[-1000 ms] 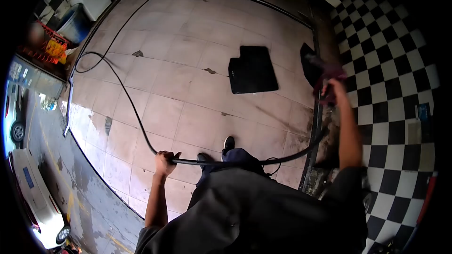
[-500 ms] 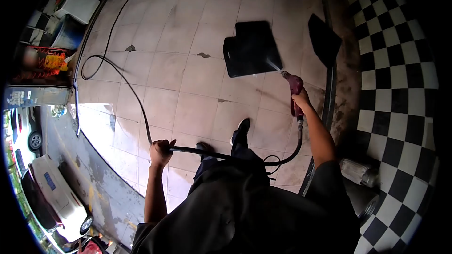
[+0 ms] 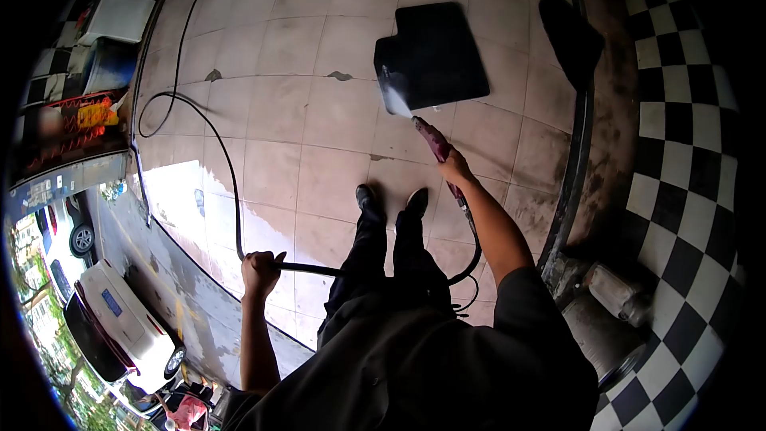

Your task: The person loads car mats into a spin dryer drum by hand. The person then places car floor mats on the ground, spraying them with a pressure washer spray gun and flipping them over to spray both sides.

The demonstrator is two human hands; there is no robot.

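Note:
In my right hand (image 3: 455, 166) is a dark red spray gun (image 3: 433, 140), its nozzle pointing up and left. White spray (image 3: 396, 98) leaves it and strikes the lower left part of a black car floor mat (image 3: 435, 56) lying flat on the tiles. My left hand (image 3: 260, 273) is closed around a black hose (image 3: 311, 269), out to the left at waist height. The hose passes in front of my body and curves up to the gun's handle. A second dark mat (image 3: 570, 38) is at the right, by the floor channel.
Hose loops (image 3: 171, 104) lie on the tiled floor (image 3: 271, 112) at left. A dark channel (image 3: 576, 168) runs along the right, before a checkered wall (image 3: 670, 128). A metal cylinder (image 3: 602, 335) stands at lower right. White cars (image 3: 120, 311) are parked outside at lower left.
My right hand and the spray gun have swung left, taking the spray from the mat's right side to its lower left. My feet have come side by side, and the view has shifted.

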